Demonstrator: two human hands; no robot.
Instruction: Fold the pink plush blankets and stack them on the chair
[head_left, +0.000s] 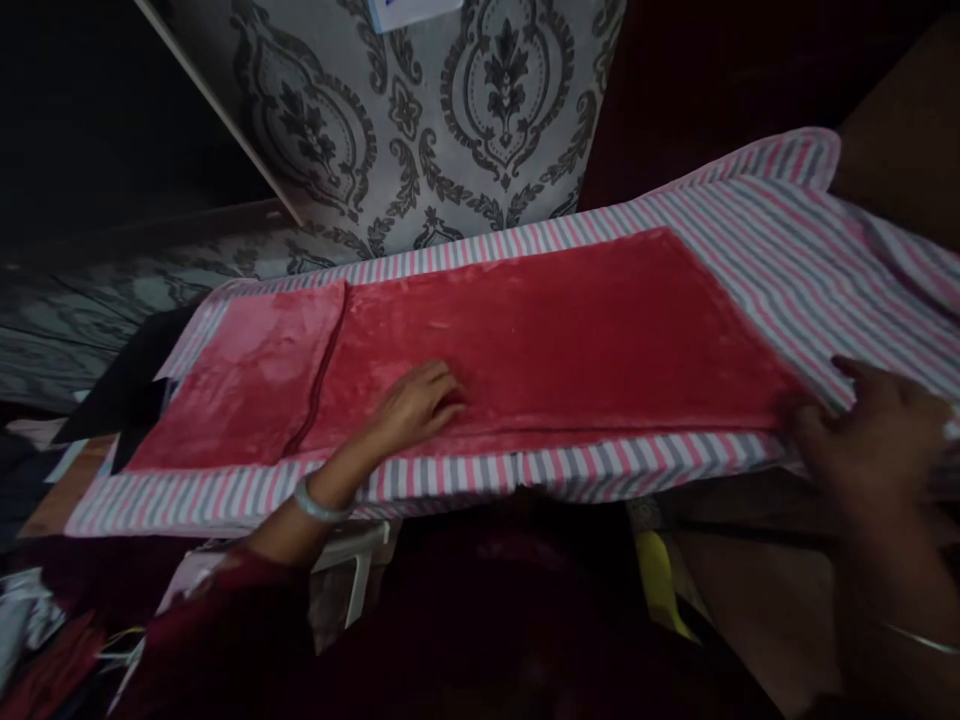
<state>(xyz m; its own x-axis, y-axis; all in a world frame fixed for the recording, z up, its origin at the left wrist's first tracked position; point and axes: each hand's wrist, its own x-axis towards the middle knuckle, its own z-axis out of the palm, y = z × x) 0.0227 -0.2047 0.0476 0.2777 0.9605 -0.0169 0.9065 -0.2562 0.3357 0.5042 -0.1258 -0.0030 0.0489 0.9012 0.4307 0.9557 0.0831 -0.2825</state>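
A long red plush cloth (540,340) lies flat along the padded board, with a seam or fold edge running near its front side. At its left end, a folded-over section (247,370) looks paler and pinkish. My left hand (421,405) rests on the red cloth near its front edge, fingers together and slightly bent, holding nothing. By the cloth's front right corner is my right hand (862,425), blurred, with finger and thumb apart; its lower fingers are unclear. Beneath the cloth is a pink, grey and white striped cover (795,240).
Behind the board stands a grey damask-patterned wall panel (480,120). A dark object (139,375) lies at the board's left end. Below the front edge are a white plastic chair part (360,570) and a yellow object (658,580). Clothes (60,660) are heaped at lower left.
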